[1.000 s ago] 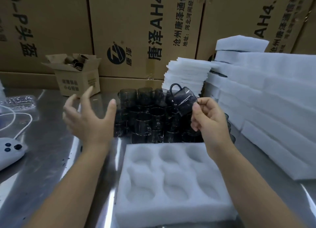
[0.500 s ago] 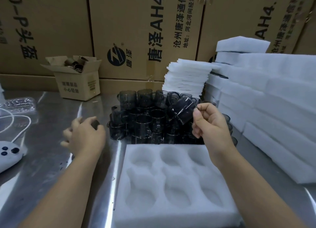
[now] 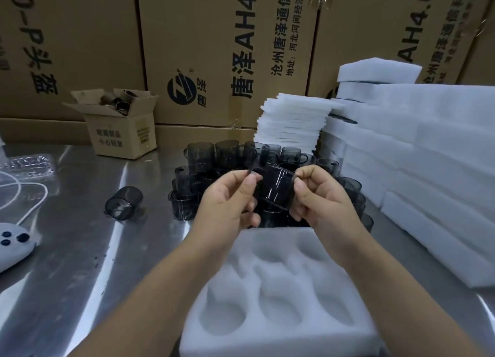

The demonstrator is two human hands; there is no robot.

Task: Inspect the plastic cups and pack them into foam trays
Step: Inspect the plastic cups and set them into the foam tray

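Observation:
A dark smoky plastic cup (image 3: pixel 276 189) is held up between both hands, above the far edge of a white foam tray (image 3: pixel 270 332) with round pockets that hold nothing. My left hand (image 3: pixel 227 204) pinches the cup's handle side with thumb and finger. My right hand (image 3: pixel 321 198) grips the opposite side. Behind them stands a pile of several more dark cups (image 3: pixel 211 155), stacked in layers. One cup (image 3: pixel 122 202) lies on its side alone on the steel table, left of the pile.
Stacks of white foam trays (image 3: pixel 428 153) and thin foam sheets (image 3: pixel 292 120) fill the right side. A small open carton (image 3: pixel 120 126) stands at the back left before large cardboard boxes (image 3: pixel 214 48). A white cable (image 3: pixel 32 196) and grey device (image 3: pixel 13 241) lie at the left.
My left hand left one cup lying on the table at the left and came right to pinch the cup that my right hand holds. That cup sank slightly toward the tray.

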